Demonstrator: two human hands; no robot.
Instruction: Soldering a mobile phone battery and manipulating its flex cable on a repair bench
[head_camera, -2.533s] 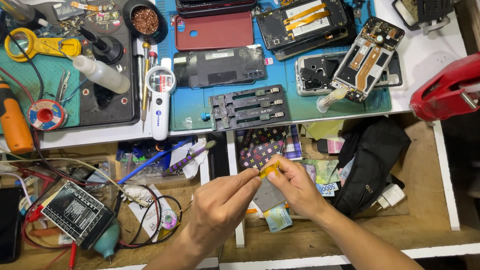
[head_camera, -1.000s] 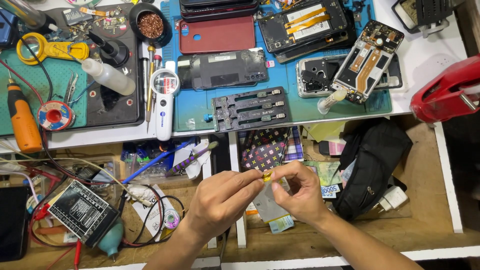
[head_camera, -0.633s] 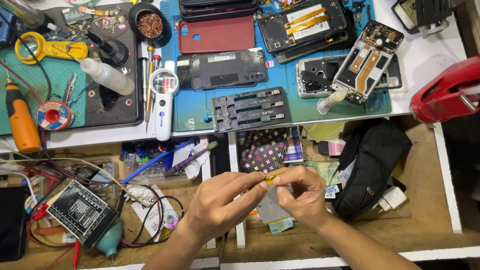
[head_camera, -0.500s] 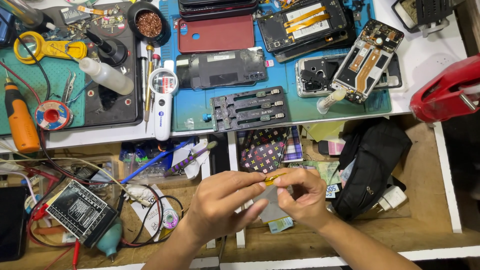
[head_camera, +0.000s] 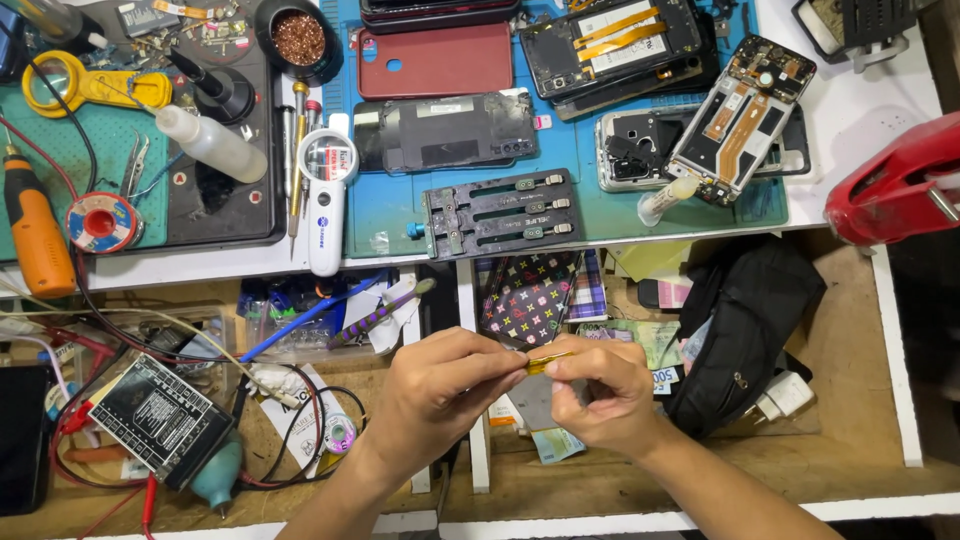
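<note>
My left hand (head_camera: 440, 385) and my right hand (head_camera: 598, 392) meet over an open drawer below the bench edge. Between their fingertips they pinch a small yellow-orange strip (head_camera: 546, 363), like a bit of tape or flex, stretched from one hand to the other. Under the hands lie a grey card and some banknotes (head_camera: 640, 340) in the drawer. A patterned dark wallet (head_camera: 525, 298) sits just beyond the hands.
On the bench: a black circuit-board holder (head_camera: 500, 212), opened phones (head_camera: 735, 115), a red phone back cover (head_camera: 435, 60), a white magnifier (head_camera: 326, 195), a squeeze bottle (head_camera: 208, 142), an orange screwdriver (head_camera: 35, 228). A black pouch (head_camera: 745, 325) and a cabled tester (head_camera: 160, 420) lie in the drawers.
Both hands stay together over the drawer; they have drifted slightly lower, and the fingers have shifted along the yellow strip.
</note>
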